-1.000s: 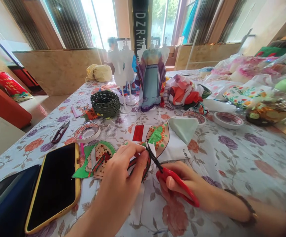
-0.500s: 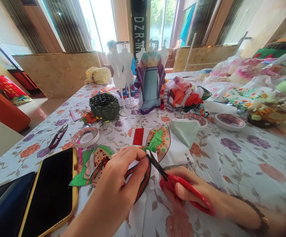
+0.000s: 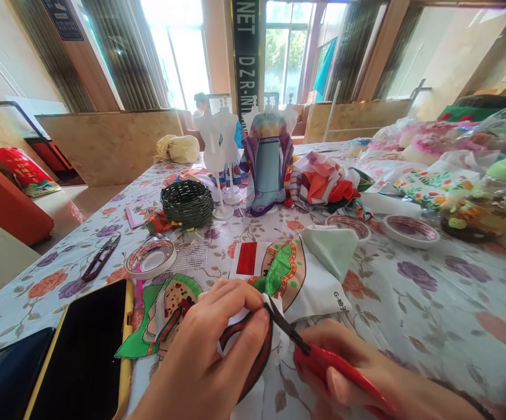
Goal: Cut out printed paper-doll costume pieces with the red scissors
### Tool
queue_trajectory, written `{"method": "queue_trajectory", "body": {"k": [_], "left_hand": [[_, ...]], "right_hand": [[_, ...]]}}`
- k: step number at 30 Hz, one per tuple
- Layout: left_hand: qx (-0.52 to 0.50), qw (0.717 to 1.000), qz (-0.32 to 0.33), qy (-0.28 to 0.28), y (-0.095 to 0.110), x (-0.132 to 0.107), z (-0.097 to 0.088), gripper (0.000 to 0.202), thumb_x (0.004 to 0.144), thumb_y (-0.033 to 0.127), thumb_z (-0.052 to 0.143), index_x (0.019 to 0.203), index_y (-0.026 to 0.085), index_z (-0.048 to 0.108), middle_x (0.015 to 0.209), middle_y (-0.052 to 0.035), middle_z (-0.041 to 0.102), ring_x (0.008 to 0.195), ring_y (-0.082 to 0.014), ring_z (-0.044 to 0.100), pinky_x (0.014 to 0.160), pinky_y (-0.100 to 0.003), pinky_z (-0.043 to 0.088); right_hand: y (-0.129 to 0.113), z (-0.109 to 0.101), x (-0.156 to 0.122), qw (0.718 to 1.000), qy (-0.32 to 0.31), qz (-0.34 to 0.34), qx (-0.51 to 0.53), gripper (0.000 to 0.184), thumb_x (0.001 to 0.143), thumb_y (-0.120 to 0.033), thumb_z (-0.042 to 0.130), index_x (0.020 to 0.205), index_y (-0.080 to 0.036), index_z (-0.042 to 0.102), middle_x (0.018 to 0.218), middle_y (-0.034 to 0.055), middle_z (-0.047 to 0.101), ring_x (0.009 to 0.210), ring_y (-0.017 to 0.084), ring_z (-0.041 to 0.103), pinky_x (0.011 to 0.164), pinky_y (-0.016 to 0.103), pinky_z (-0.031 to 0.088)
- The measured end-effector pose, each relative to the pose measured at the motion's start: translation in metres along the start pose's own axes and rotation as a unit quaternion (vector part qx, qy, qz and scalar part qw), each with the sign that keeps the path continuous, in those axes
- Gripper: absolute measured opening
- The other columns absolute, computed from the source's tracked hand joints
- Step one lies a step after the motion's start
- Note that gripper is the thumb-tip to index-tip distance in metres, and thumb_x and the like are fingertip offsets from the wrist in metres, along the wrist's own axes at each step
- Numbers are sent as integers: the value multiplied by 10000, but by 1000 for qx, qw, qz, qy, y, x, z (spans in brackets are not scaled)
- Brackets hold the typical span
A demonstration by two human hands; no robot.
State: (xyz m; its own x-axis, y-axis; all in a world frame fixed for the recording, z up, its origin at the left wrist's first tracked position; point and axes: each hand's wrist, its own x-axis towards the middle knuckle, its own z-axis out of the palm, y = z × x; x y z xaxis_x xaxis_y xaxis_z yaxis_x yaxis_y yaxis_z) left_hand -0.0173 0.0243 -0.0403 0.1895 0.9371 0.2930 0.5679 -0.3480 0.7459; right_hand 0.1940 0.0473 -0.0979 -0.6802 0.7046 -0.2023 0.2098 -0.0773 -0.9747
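Note:
Between the thumb and fingers of my left hand (image 3: 218,338) is pinched a piece of printed fabric (image 3: 259,367) with a dark red and green curved band. My right hand (image 3: 344,356) grips red-handled scissors (image 3: 290,332), whose dark blades meet the fabric's white edge close to my left fingertips. Just beyond lies a white fabric sheet (image 3: 318,291) printed with a green and tan pattern and a red rectangle. Left of my left hand rest several cut green and tan fabric pieces (image 3: 148,326). My fingers partly hide the held piece.
Phones (image 3: 82,350) lie at the left front, near thread snips (image 3: 102,256) and a tape roll (image 3: 150,258). Behind stand a dark woven basket (image 3: 187,203), white mannequins (image 3: 215,146) and a robed mannequin (image 3: 267,169). Crumpled cloths (image 3: 323,181) and more tape rolls (image 3: 410,231) are at right.
The view has tilted up slightly, so the table things sit lower. The scissor blades look closer together, and my right hand has shifted a little right and down. My left hand keeps its pinch.

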Motion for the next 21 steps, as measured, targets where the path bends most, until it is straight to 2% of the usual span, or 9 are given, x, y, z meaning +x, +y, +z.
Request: {"method": "queue_trajectory", "body": {"k": [3,5,10,16,21], "left_hand": [[-10,1000,8,7,-1,0,-1,206,910,261,487,743,241,605,759,15,661,724,-142,632,707,-242,515],[-6,1000,12,18,-2,0,-1,182,888,243,502,742,249,611,778,17,679,759,-151,642,725,-247,520],[0,999,34,33,-2,2,3,193,878,243,507,711,260,601,760,20,696,804,-171,661,818,-284,535],[-7,998,43,52,3,1,3,228,874,246,495,693,270,632,707,-4,690,716,-194,662,751,-316,568],[1,996,77,41,-6,3,2,238,881,267,495,694,262,643,695,-2,685,724,-191,672,735,-289,581]], "right_hand": [[4,-3,-3,999,-2,40,25,629,657,-824,623,710,-198,594,690,11,504,630,151,453,486,225,395],[3,-4,-3,999,-10,40,25,586,692,-785,629,727,-202,586,721,8,481,650,152,430,514,235,390],[-1,-4,7,998,-58,12,32,633,632,-807,638,587,-208,440,619,-29,341,568,126,331,478,255,311],[2,-6,18,997,-72,-2,27,642,621,-822,631,585,-212,436,608,-35,340,566,124,333,515,270,335],[1,-5,15,997,-74,4,22,660,600,-830,638,581,-205,428,601,-44,323,574,111,308,541,258,335]]}}
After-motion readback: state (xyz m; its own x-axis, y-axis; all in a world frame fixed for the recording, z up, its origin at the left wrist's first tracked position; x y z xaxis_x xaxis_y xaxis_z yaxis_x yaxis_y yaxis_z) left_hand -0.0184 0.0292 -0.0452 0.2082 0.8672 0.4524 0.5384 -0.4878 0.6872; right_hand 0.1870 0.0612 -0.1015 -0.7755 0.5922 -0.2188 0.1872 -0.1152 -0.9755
